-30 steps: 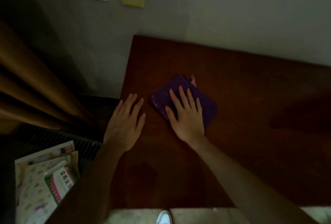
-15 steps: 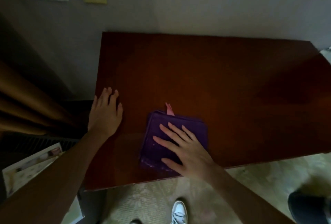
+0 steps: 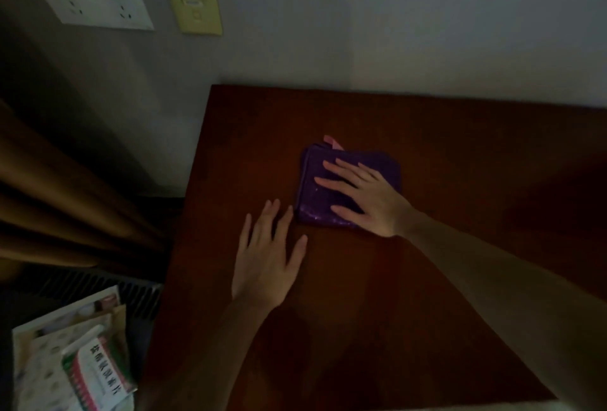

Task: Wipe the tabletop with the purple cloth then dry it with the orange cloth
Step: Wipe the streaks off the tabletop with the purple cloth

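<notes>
A folded purple cloth (image 3: 317, 200) with a small pink tag at its far edge lies on the dark reddish-brown tabletop (image 3: 460, 154), left of the middle. My right hand (image 3: 368, 195) presses flat on the cloth, fingers spread and pointing left. Just in front and to the left of the cloth, my left hand (image 3: 267, 259) rests flat on the bare wood, fingers spread, holding nothing. No orange cloth is in view.
The table stands against a grey wall (image 3: 427, 33) with a white socket plate (image 3: 92, 0) and a yellow plate (image 3: 195, 10). Brown curtains (image 3: 49, 197) hang to the left. A box of papers and packets (image 3: 75, 361) sits low at the left.
The cloth and my right hand have slid from the table's near edge back toward the middle. My left hand moved from the left edge in next to the cloth. The view shifted.
</notes>
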